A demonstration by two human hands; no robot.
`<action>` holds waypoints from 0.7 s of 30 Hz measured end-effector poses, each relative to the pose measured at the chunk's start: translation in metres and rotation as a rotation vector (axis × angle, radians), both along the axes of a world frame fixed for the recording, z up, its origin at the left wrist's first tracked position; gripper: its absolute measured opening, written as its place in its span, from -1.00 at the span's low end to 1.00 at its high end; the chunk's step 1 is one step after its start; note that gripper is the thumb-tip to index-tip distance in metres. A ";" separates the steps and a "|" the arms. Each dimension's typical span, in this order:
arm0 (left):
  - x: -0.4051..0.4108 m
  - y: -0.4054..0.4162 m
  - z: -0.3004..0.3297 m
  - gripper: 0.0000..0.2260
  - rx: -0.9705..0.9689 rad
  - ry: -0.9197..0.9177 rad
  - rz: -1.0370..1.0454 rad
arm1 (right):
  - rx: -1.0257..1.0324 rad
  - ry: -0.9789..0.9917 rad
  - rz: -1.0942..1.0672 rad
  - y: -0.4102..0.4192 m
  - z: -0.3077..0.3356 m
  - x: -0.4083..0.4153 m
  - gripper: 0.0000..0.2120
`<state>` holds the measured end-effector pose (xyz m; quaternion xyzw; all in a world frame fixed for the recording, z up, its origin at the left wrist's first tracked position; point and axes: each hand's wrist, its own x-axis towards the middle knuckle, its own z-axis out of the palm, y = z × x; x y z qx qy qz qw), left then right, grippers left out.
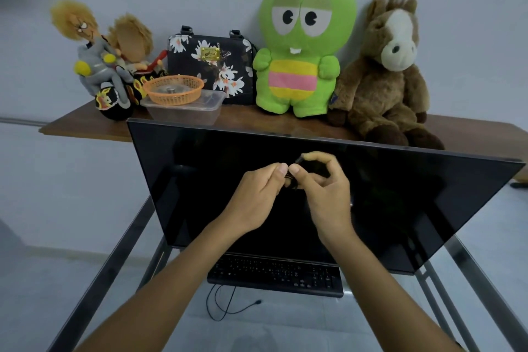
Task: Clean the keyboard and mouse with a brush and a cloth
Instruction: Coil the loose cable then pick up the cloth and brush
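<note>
Two bare forearms, rising from the lower edge of the view toward the middle. Left hand: fingers curled in, thumb and forefinger pinched on a small dark object. Right hand: thumb and forefinger also pinched on that object, the other fingers loosely bent. The object is too small and dark against the screen to identify; both hands meet at it, fingertips touching.

Keyboard: black, wired, lying flat below the hands at the foot of the monitor; its cable loops down in front, the plug end lying loose. Mouse, brush and cloth: not seen.

Monitor: large, black, screen dark, tilted back, directly behind the hands.

Bench: brown wooden top, metal legs, behind the monitor against a pale wall. On it, left to right:
- plush figures on a toy motorbike;
- orange mesh basket resting on a clear plastic container;
- black floral handbag, upright against the wall;
- green plush character, standing, just beside the handbag;
- brown plush horse, seated, touching the green plush.
</note>
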<state>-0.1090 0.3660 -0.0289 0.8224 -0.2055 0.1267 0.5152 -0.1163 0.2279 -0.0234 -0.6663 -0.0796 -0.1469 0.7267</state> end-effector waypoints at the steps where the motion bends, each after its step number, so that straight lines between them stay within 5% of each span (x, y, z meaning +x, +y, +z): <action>1: 0.000 -0.001 -0.002 -0.62 -0.006 0.023 -0.004 | -0.032 -0.012 -0.028 0.001 -0.002 -0.001 -0.78; 10: 0.007 -0.001 -0.009 -0.65 0.160 -0.048 -0.024 | -0.688 -0.074 0.089 -0.017 -0.009 -0.004 -0.83; 14: 0.013 -0.002 -0.009 -0.66 0.206 -0.097 0.001 | -0.550 0.121 0.173 -0.021 -0.009 0.002 -0.87; 17: 0.016 -0.003 -0.004 -0.66 0.164 -0.096 -0.013 | -0.222 0.370 0.390 -0.017 -0.003 0.002 -0.77; 21: 0.019 -0.006 0.000 -0.71 0.086 -0.051 -0.067 | -0.055 0.409 0.453 -0.021 0.003 0.002 -0.84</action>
